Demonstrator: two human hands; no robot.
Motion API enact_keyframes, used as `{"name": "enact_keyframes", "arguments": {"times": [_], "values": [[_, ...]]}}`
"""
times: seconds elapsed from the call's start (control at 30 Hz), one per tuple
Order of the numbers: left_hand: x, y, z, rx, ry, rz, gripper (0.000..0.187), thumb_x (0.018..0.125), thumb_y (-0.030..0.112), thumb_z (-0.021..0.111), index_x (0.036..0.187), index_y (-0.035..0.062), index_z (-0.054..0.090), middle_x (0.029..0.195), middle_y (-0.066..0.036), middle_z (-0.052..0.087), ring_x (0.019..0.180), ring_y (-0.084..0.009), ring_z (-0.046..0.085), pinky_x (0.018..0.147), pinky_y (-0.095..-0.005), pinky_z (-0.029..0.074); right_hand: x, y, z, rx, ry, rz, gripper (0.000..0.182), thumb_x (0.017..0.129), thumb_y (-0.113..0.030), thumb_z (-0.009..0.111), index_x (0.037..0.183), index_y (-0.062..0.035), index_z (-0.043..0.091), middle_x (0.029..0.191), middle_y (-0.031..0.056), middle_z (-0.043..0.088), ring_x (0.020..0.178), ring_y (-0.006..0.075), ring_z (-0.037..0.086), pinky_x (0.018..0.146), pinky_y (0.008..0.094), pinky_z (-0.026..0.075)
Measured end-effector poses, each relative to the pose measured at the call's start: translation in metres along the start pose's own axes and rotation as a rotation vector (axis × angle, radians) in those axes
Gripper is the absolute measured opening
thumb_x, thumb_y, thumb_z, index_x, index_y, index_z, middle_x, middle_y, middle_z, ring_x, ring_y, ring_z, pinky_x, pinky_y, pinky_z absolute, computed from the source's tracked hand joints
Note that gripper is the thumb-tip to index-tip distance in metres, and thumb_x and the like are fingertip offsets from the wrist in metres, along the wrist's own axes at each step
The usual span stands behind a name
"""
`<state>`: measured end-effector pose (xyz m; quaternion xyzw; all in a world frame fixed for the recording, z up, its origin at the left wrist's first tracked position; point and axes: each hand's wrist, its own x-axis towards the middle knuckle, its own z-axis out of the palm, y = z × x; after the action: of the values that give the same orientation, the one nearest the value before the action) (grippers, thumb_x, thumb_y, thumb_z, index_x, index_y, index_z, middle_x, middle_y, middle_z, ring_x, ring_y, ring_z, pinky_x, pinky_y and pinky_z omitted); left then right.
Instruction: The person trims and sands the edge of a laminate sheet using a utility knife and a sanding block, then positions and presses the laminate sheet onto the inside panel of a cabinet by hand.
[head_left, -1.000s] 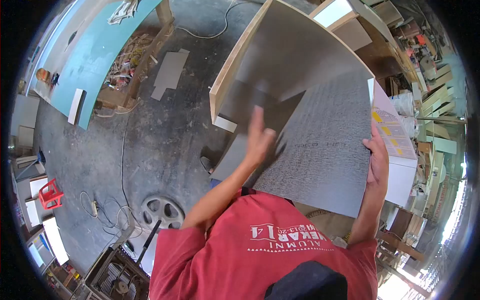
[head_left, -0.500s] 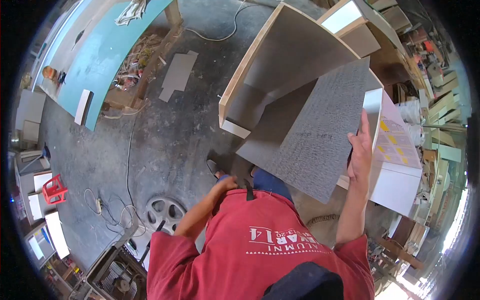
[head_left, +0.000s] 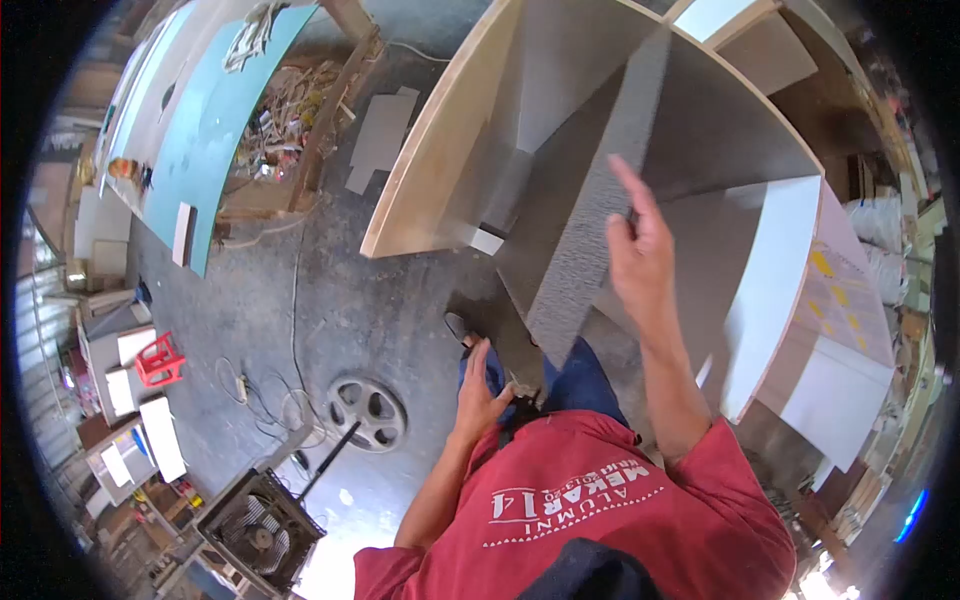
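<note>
A thin grey textured panel [head_left: 590, 230] stands tilted, nearly edge-on to me, in front of the large open wooden cabinet carcass [head_left: 420, 150]. At the panel's right edge is my right hand [head_left: 642, 255], its index finger stretched along the panel and its thumb against it; the other fingers are partly hidden. My left hand [head_left: 483, 395] is in front of my waist, fingers stretched and thumb apart, holding nothing. It is nearest to my jeans and the panel's lower end. The cabinet has grey inner faces and a white strip [head_left: 775, 260] along its right side.
A teal-topped workbench [head_left: 190, 130] stands at the upper left. On the concrete floor lie flat board offcuts [head_left: 385, 140], cables [head_left: 300, 290] and a spoked metal wheel [head_left: 367, 412]. A fan [head_left: 262, 535] is at lower left, near a red stool [head_left: 160, 360].
The panel has swung from showing its broad face to nearly edge-on. My right hand has moved left with it. My left hand has opened out and shifted slightly right.
</note>
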<state>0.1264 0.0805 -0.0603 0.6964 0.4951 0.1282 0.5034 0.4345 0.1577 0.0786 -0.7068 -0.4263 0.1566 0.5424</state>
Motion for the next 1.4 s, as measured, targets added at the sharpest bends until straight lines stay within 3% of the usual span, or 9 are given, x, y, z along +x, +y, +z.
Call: {"name": "enact_keyframes", "arguments": {"times": [0.17,0.27,0.4,0.5,0.63,0.73,1.0,1.23,1.4], "values": [[0.077,0.081,-0.024,0.037,0.168,0.453,0.08,0.078,0.009,0.079,0.148,-0.0009,0.041,0.141,-0.023,0.055,0.133,-0.0377,0.052,0.114,-0.0435,0.037,0.005,0.013,0.046,0.106,0.019,-0.023,0.051,0.089,0.004,0.049,0.138,-0.0092,0.056,0.141,0.0313,0.051,0.134,0.0419,0.049,0.111,0.0411,0.04],[0.113,0.077,-0.032,0.046,0.321,0.666,0.056,0.084,0.001,0.07,0.137,-0.0038,0.053,0.127,-0.024,0.065,0.116,-0.0386,0.065,0.101,-0.0424,0.049,0.01,0.009,0.064,0.177,0.047,-0.001,0.05,0.093,-0.007,0.058,0.142,-0.0062,0.05,0.142,0.0309,0.049,0.134,0.0467,0.046,0.112,0.0448,0.039],[0.132,0.049,-0.05,0.058,0.622,0.456,0.026,0.092,0.004,0.064,0.114,-0.0095,0.066,0.113,-0.016,0.07,0.098,-0.0269,0.067,0.09,-0.0375,0.051,-0.001,0.056,0.089,0.417,0.185,-0.186,0.057,0.099,-0.023,0.062,0.149,-0.0052,0.04,0.143,0.0276,0.05,0.13,0.0436,0.052,0.108,0.045,0.043],[0.151,0.03,-0.053,0.098,0.793,0.484,0.029,0.093,0.004,0.062,0.117,-0.0101,0.063,0.118,-0.018,0.065,0.104,-0.0282,0.063,0.094,-0.0394,0.048,-0.031,0.162,0.117,0.579,0.154,0.032,0.055,0.099,-0.02,0.061,0.149,-0.0064,0.041,0.141,0.0257,0.052,0.121,0.0409,0.059,0.1,0.0454,0.049],[0.178,0.003,-0.05,0.189,0.924,0.646,0.033,0.093,0.005,0.061,0.122,-0.011,0.059,0.125,-0.02,0.059,0.112,-0.0301,0.057,0.1,-0.0419,0.043,-0.123,0.408,0.206,-0.044,-0.023,0.51,0.066,0.09,-0.011,0.065,0.151,-0.0087,0.039,0.139,0.0227,0.054,0.113,0.0397,0.063,0.089,0.0512,0.055],[0.195,-0.011,-0.043,0.258,1.017,0.78,0.036,0.094,0.005,0.059,0.125,-0.0117,0.056,0.131,-0.022,0.054,0.118,-0.0315,0.053,0.104,-0.0439,0.039,-0.203,0.538,0.273,-0.421,-0.198,0.477,0.079,0.084,-0.014,0.07,0.154,-0.0098,0.033,0.139,0.0243,0.054,0.112,0.0425,0.063,0.09,0.0517,0.055],[0.224,0.007,-0.045,0.396,1.205,1.134,0.045,0.095,0.006,0.056,0.135,-0.0135,0.048,0.145,-0.026,0.041,0.133,-0.0351,0.041,0.114,-0.0489,0.03,-0.274,0.634,0.41,-0.199,-0.117,0.335,0.1,0.079,-0.014,0.075,0.159,-0.0047,0.016,0.163,0.0289,0.014,0.15,0.0465,0.018,0.122,0.0511,0.025],[0.208,0.062,-0.057,0.488,1.206,1.378,0.053,0.096,0.007,0.052,0.143,-0.0151,0.041,0.158,-0.03,0.03,0.147,-0.0384,0.031,0.124,-0.0534,0.021,-0.254,0.675,0.487,0.054,0.104,0.078,0.101,0.073,-0.002,0.071,0.158,0.0,0.016,0.163,0.0262,0.017,0.15,0.045,0.02,0.124,0.0479,0.022],[0.203,0.074,-0.078,0.549,1.213,1.212,0.048,0.099,0.012,0.049,0.14,-0.013,0.048,0.154,-0.029,0.038,0.141,-0.0381,0.04,0.12,-0.052,0.028,-0.254,0.662,0.492,0.206,0.007,0.259,0.1,0.071,0.006,0.064,0.159,-0.0045,0.017,0.163,0.025,0.019,0.148,0.0443,0.024,0.122,0.0477,0.028]]}}
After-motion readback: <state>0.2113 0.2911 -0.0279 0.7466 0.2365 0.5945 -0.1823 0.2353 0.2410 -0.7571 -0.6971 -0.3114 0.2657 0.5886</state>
